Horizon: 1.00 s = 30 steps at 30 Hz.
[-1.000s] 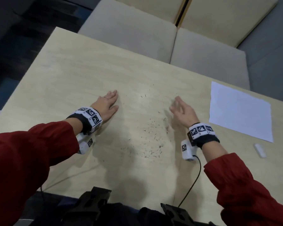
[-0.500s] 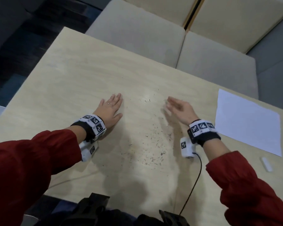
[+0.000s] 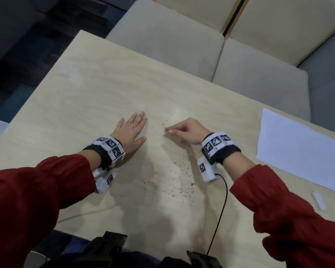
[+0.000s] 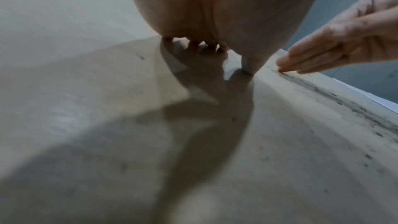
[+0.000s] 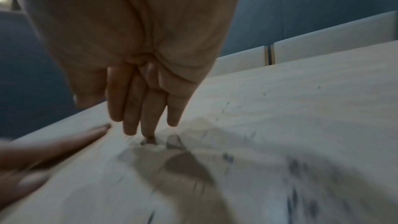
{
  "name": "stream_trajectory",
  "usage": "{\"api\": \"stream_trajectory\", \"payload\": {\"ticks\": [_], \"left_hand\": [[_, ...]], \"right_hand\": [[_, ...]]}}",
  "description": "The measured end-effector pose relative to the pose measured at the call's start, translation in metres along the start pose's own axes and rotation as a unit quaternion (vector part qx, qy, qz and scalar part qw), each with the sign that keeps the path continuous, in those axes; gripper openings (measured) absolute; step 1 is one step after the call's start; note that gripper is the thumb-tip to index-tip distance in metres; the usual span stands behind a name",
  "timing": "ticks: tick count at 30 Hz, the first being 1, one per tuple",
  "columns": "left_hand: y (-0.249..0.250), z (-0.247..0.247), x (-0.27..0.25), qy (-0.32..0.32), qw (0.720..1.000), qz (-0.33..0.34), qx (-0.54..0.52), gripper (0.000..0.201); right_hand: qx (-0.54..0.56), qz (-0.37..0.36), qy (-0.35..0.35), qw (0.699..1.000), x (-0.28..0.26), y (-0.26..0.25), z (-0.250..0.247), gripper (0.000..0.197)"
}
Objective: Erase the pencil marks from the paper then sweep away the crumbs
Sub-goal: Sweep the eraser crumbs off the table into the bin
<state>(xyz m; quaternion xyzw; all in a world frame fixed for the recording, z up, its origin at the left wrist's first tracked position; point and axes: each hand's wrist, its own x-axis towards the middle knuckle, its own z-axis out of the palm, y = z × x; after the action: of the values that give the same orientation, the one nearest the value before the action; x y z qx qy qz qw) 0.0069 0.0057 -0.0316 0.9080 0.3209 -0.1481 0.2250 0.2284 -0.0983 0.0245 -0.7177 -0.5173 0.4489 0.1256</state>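
Observation:
Dark eraser crumbs (image 3: 174,175) lie scattered on the pale wooden table (image 3: 89,89), between my two hands and nearer to me. My left hand (image 3: 132,130) lies flat and open on the table, left of the crumbs. My right hand (image 3: 182,130) is just right of it, its straight fingers together and angled down, fingertips (image 5: 148,134) touching the table among the crumbs (image 5: 301,168). In the left wrist view the right hand (image 4: 323,48) touches the far end of the crumb trail (image 4: 355,108). Neither hand holds anything. The white paper (image 3: 296,147) lies at the right. A white eraser (image 3: 319,200) lies below it.
Beige seat cushions (image 3: 172,35) stand beyond the table's far edge. A black cable (image 3: 220,206) runs from my right wrist toward the near edge. Dark floor shows at the left.
My right hand has moved left toward the left hand and tipped its fingers down onto the table. The left hand has stayed flat in place.

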Motion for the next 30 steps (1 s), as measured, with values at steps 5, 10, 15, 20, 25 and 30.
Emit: {"api": "stream_trajectory", "payload": {"ticks": [5,10,15,20,25,30], "left_hand": [[-0.004,0.003,-0.005,-0.006,1.0,0.005,0.011,0.071],[-0.007,0.006,-0.009,0.002,1.0,0.01,-0.007,0.072],[-0.019,0.005,-0.015,0.008,1.0,-0.004,-0.027,0.078],[-0.022,0.004,-0.02,0.001,1.0,-0.006,-0.018,0.077],[-0.022,0.006,-0.021,0.001,1.0,-0.007,-0.025,0.076],[-0.023,0.004,-0.024,-0.004,1.0,0.0,-0.03,0.075]], "right_hand": [[-0.146,0.084,0.126,0.978,0.04,0.013,-0.051,0.061],[-0.215,0.049,-0.016,0.975,0.018,0.002,0.008,0.068],[0.022,0.036,-0.002,0.999,-0.027,0.006,-0.002,0.052],[-0.085,0.188,0.159,0.966,-0.014,0.057,-0.059,0.063],[-0.122,0.156,0.064,0.978,-0.021,0.045,0.005,0.074],[0.05,0.049,0.031,0.997,-0.058,0.017,0.031,0.07]]}}
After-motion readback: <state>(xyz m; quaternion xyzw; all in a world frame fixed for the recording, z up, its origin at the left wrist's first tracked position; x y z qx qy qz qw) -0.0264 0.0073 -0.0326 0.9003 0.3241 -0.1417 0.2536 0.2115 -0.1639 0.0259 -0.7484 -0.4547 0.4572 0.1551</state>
